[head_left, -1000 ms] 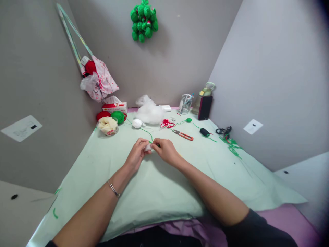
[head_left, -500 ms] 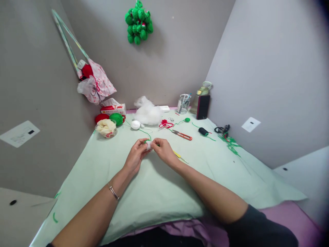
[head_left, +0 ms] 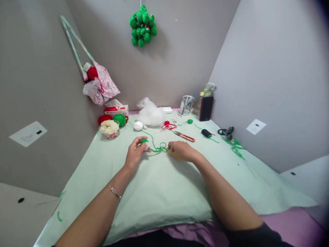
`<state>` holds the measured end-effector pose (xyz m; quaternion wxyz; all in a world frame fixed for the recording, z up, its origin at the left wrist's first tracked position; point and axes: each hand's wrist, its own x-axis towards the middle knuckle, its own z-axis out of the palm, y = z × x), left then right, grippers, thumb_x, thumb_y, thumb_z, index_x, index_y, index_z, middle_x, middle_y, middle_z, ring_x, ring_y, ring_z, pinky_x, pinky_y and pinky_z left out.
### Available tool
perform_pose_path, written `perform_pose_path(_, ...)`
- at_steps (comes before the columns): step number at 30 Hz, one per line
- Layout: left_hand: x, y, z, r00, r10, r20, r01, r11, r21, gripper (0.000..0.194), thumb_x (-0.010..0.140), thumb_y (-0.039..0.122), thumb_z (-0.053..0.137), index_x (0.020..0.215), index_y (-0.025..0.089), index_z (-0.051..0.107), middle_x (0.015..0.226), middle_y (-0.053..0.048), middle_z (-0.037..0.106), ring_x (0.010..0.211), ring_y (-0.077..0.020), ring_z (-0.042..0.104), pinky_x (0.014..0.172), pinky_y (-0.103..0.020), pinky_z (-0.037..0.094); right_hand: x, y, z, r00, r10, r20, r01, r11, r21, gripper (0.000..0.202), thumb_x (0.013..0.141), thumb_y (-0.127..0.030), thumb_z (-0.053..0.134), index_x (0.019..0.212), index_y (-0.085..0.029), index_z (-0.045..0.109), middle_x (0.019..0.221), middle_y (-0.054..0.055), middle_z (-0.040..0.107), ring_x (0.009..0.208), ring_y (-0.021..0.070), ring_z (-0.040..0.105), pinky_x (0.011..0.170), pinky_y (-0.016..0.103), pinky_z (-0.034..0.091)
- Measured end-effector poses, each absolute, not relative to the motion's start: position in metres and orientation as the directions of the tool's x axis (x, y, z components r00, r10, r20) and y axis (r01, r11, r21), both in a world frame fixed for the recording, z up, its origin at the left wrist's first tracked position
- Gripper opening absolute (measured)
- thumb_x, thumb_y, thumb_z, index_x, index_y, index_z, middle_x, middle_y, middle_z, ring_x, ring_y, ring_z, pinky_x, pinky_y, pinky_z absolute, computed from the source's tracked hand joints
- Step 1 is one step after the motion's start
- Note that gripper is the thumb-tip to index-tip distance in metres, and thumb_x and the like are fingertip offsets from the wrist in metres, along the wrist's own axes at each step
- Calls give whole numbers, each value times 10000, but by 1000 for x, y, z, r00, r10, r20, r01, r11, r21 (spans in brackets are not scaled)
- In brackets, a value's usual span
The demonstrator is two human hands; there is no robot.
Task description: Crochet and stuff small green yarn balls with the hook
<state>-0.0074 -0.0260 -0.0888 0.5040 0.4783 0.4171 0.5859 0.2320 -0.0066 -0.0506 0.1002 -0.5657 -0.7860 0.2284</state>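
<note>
My left hand [head_left: 133, 152] is closed round a small green crochet piece [head_left: 144, 141], with white stuffing [head_left: 146, 146] showing at its open side. Green yarn [head_left: 160, 148] runs from this piece and lies in loose loops between the hands. To the right, my right hand [head_left: 181, 151] is low over the table, its fingers curled round a crochet hook. Only a bit of the yellow handle [head_left: 169, 150] shows at the fingertips; the hand hides the rest. Beyond that hand lie orange thread snips [head_left: 185, 136].
White fibre stuffing [head_left: 151, 115], a white ball [head_left: 138, 126] and red yarn [head_left: 169, 125] lie behind the hands. A tub [head_left: 110, 132] and a green yarn ball [head_left: 119, 120] stand left. A glass jar [head_left: 185, 105], phone [head_left: 206, 108] and black yarn spool [head_left: 206, 133] are at right.
My right hand has left the green piece and moved right, down onto the crochet hook. The left hand keeps the piece. Loops of green yarn now show between the hands.
</note>
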Motion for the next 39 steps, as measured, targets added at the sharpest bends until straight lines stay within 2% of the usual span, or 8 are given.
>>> perform_pose_path(3,-8,-27,-89,-1,987,161,-132,-160,978,263,929,293,698,1153,159,664,857,5,673,681,-137,644,675,-313,571,224,-7,-42,-367,928,-66,796,277,-538,185,980,-318,624,948,-146,683,948,64,694,865,183,658,793,344,560)
perform_pose_path(5,-7,-29,-87,25,986,166,-96,-163,982,292,908,320,702,1152,163,671,806,18,666,641,-133,640,664,-303,558,220,-10,-31,-403,915,-20,725,306,-618,248,995,-304,535,827,-153,638,784,35,637,751,159,603,702,287,501)
perform_pose_path(10,-2,-35,-80,69,985,156,-19,-155,988,376,847,402,693,1138,163,687,726,27,657,592,-147,647,642,-292,532,205,-28,-15,-570,821,-42,526,325,-786,410,1047,-349,258,1013,-155,618,656,-21,527,581,122,471,556,237,405)
perform_pose_path(16,-6,-34,-78,-13,985,171,53,-170,984,398,845,411,658,1154,160,661,673,40,605,584,-153,624,579,-270,484,222,-25,-15,-630,747,-211,582,274,-766,283,919,-242,531,1112,-121,698,518,-39,495,519,135,451,558,258,353)
perform_pose_path(20,-8,-33,-78,-53,980,194,74,-190,979,365,853,386,645,1138,159,659,641,55,571,550,-132,573,587,-264,473,240,-23,-7,-628,742,-233,602,274,-750,291,926,-255,556,1127,-118,716,520,-46,485,507,123,424,555,262,327)
perform_pose_path(23,-5,-35,-77,-33,977,212,69,-209,975,370,857,398,648,1137,156,662,691,40,595,556,-124,550,602,-274,492,232,-30,-3,-687,712,-145,433,241,-869,361,994,-378,502,1213,-159,687,553,-67,475,510,97,374,539,239,303)
perform_pose_path(26,0,-39,-76,2,975,223,54,-223,973,391,860,418,652,1151,156,651,791,-3,657,634,-145,592,634,-291,524,210,-35,-10,-694,717,-68,192,93,-977,329,955,-381,569,1110,-127,711,507,-89,426,482,77,303,494,230,235)
perform_pose_path(39,4,-41,-80,10,967,256,26,-256,966,385,898,408,633,1192,161,603,918,-47,673,713,-151,634,684,-302,560,187,-30,-27,-635,749,-187,-17,-256,-967,199,821,-295,608,906,-134,688,405,-109,370,408,64,163,411,224,131)
